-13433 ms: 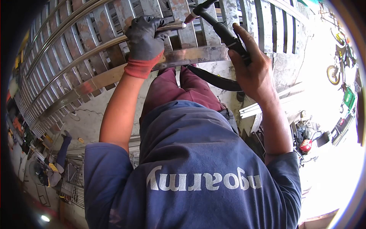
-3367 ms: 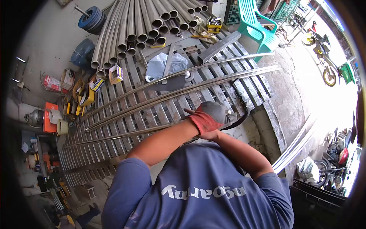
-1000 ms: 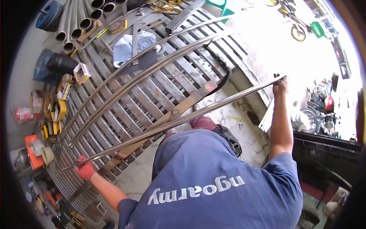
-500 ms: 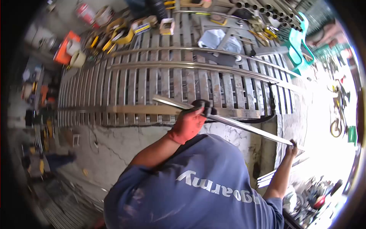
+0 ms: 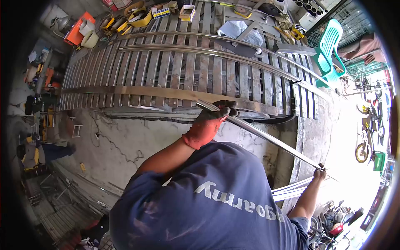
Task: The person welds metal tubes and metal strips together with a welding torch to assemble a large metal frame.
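Note:
My left hand [image 5: 212,121], in a red glove with dark fingers, is closed around a long shiny metal tube [image 5: 266,136] near its left end. A short length of tube sticks out past that hand, over the front edge of the slatted metal bench [image 5: 146,92]. The tube slopes down to the right, where my right hand [image 5: 319,171] has its fingers closed on it near the other end. That hand is small in view and its fingers look dark. Several long metal bars [image 5: 200,51] lie across the slats beyond my hands.
A grey-white cloth or bag [image 5: 239,33], a small box [image 5: 187,13] and a yellow tray [image 5: 139,18] lie on the bench's far part. A green plastic chair [image 5: 329,52] stands at the right. Motorcycles [image 5: 366,137] are farther right.
The bench has shifted up in view. Less of the tube sticks out past my left hand, and its left end has moved right. Both hands are still closed on the tube.

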